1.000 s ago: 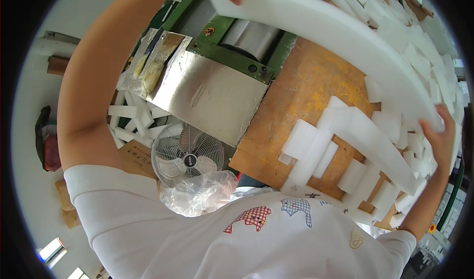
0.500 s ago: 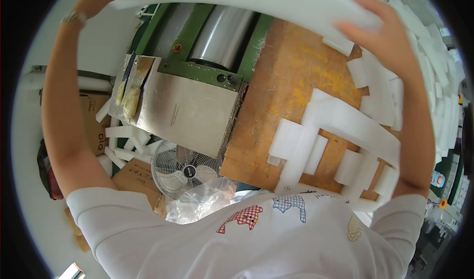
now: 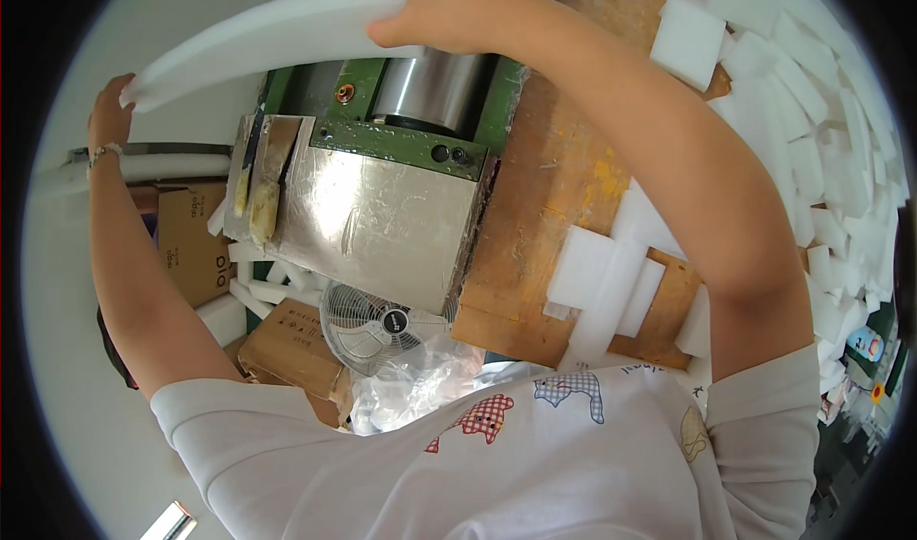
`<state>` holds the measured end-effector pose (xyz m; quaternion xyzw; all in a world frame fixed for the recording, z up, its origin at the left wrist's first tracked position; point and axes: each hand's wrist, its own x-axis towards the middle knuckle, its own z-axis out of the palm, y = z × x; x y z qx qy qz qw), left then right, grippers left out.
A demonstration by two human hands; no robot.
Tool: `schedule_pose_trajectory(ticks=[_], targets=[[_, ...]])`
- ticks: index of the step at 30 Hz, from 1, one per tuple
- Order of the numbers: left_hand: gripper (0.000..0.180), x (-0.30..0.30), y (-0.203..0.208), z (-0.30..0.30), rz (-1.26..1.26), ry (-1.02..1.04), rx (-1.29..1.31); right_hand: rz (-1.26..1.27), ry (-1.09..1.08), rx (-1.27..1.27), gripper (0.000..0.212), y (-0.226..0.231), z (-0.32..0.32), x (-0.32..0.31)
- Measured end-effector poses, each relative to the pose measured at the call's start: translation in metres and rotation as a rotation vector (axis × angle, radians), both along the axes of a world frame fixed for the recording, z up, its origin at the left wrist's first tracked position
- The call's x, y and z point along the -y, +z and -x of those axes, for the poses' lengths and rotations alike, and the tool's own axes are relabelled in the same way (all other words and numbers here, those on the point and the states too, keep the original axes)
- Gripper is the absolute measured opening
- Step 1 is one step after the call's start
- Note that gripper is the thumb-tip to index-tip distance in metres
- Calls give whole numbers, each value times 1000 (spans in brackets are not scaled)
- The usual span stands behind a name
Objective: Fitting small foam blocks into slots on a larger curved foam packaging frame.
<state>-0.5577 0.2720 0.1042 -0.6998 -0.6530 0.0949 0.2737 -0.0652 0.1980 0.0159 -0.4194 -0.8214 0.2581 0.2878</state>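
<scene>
A long white foam strip (image 3: 253, 32) is held up in both hands and arches over the green machine (image 3: 401, 144). My left hand (image 3: 112, 115) grips its lower left end, away from the machine, by the pale wall. Closed round the strip's other end, my right hand (image 3: 454, 13) is above the machine's shiny metal roller (image 3: 435, 91), with the thumb underneath. The roller is partly covered by the strip and hand. In front of it lies a metal plate (image 3: 373, 211) with two worn, yellow-stained tools (image 3: 265, 211) on its left side.
To the right, a wooden board (image 3: 516, 263) carries white foam pieces (image 3: 583, 268). A large heap of foam blocks (image 3: 802, 91) fills the far right. Below the plate are a fan (image 3: 382, 325), clear plastic (image 3: 415, 387) and a cardboard box (image 3: 296, 354).
My right hand has swung left from above the foam pieces to above the roller, still on the strip. My left hand has come down and left, so the strip now slants down leftward.
</scene>
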Motion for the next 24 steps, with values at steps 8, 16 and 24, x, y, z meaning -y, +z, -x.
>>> schedule_pose_trajectory(ticks=[8, 16, 24], targets=[[38, 22, -30, -90, 167, -301, 254, -124, -173, 235, 31, 14, -91, 60], [40, 45, -33, -203, 204, -525, 262, -226, -359, 322, 38, 13, -200, 120], [28, 32, -34, -320, 436, -776, 414, -178, -479, 390, 43, 50, -311, 189]])
